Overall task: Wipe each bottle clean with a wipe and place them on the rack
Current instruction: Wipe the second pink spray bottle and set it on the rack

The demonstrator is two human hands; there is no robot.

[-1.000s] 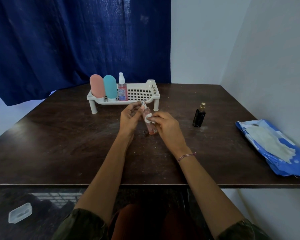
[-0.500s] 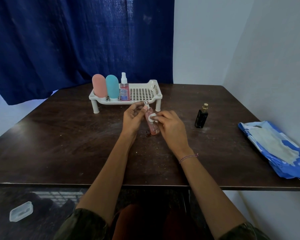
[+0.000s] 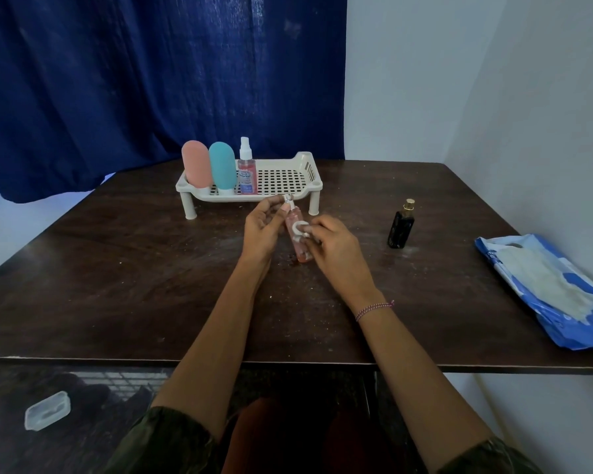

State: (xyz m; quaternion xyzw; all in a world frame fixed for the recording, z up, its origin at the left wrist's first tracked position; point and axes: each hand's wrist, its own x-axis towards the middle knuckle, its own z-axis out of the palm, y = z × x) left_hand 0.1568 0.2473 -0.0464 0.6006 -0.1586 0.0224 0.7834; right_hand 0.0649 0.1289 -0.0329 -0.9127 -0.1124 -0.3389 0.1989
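Note:
A slim pink bottle [image 3: 301, 249] with a silver cap stands tilted on the table in front of the rack. My left hand [image 3: 262, 229] pinches its neck near the cap. My right hand [image 3: 334, 246] pinches a small white wipe [image 3: 300, 229] against the bottle's side. The white perforated rack [image 3: 288, 179] holds a pink bottle [image 3: 196, 163], a teal bottle [image 3: 222, 166] and a clear spray bottle [image 3: 246, 172] at its left end. A black bottle [image 3: 400, 227] with a gold cap stands on the table to the right.
A blue pack of wipes [image 3: 545, 289] lies at the table's right edge by the wall. The dark table [image 3: 117, 275] carries specks of dust. A small clear plastic box [image 3: 47, 410] lies on the floor at lower left. A blue curtain hangs behind.
The wipe in my right hand has shifted slightly along the pink bottle's side. My left hand keeps its hold near the cap.

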